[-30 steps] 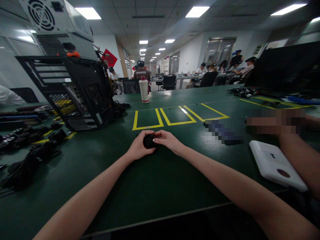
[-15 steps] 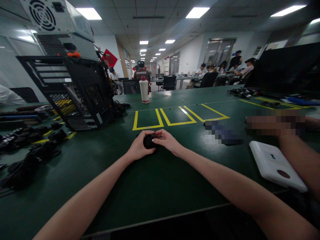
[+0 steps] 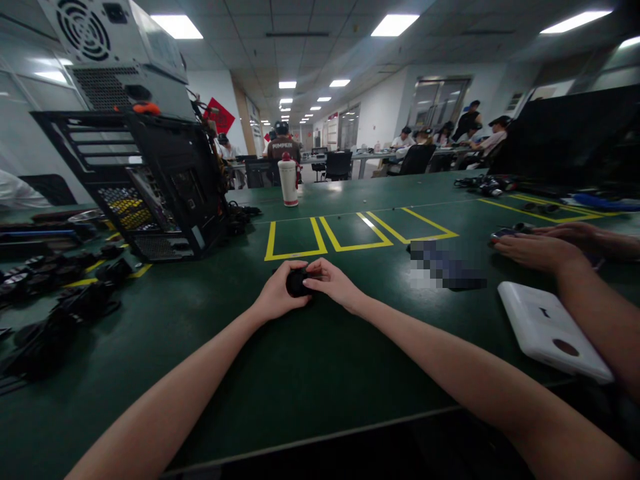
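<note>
A small round black object (image 3: 298, 283) is between my two hands, just above or on the green table (image 3: 280, 373); what it is cannot be made out. The fingers and thumb of my left hand (image 3: 278, 293) curve around its left side. From the right, the thumb and fingers of my right hand (image 3: 334, 284) grip it near its top and edge. Yellow tape outlines (image 3: 295, 255) lie on the table just beyond my hands.
At the left stand a black computer case (image 3: 165, 180) with a metal unit on top, and black camera-like items (image 3: 65, 307). A white cup (image 3: 289, 180) stands ahead. To the right are a white device (image 3: 553, 330) and another person's hands (image 3: 545, 250); a dark monitor (image 3: 580, 140) stands behind.
My hands and the black object have hardly moved. The other person's hands at the right, blurred out before, now show clearly, with a small item at the fingers.
</note>
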Motion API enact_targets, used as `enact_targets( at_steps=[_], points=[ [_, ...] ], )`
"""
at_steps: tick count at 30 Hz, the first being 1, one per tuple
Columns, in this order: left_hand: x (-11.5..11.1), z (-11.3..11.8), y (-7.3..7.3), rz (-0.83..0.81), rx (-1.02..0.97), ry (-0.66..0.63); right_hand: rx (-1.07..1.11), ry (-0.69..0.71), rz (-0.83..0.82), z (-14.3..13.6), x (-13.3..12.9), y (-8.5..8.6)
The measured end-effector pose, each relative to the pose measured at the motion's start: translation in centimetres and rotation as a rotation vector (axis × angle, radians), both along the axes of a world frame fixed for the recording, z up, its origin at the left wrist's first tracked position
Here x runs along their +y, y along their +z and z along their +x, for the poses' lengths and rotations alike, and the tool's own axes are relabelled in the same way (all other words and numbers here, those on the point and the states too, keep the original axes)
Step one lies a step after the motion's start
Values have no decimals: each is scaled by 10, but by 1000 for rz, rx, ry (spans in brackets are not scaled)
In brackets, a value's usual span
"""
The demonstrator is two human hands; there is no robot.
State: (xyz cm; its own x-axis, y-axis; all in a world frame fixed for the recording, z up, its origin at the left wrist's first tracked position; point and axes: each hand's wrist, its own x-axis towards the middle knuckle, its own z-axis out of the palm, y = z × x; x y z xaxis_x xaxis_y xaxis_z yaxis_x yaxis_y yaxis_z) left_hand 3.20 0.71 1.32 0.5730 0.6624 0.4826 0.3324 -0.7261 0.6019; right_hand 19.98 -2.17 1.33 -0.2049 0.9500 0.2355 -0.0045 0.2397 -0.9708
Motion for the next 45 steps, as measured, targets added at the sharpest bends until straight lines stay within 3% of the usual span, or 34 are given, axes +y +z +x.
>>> enact_targets(
  at_steps=[4,10,19,28,36,40,45],
  points=[
    [-1,0,1,-7,-1,-3,-19,29,-55,2,1,-1],
    [-1,-1,1,-7,-6,-7,-34,142,-14,9,-2,1],
    [0,0,0,-8,-15,-8,-9,-33,-30,0,0,5],
    [0,0,-1,-1,-20,-4,-19,134,-28,9,-1,2],
    [-1,-1,1,-1,-4,-11,7,0,27,1,3,-1],
    [-1,-1,1,-4,-5,-16,26,41,-58,4,3,0],
    [-1,-1,1,-5,-7,-3,-22,85,-39,12,0,-1]
  ],
)
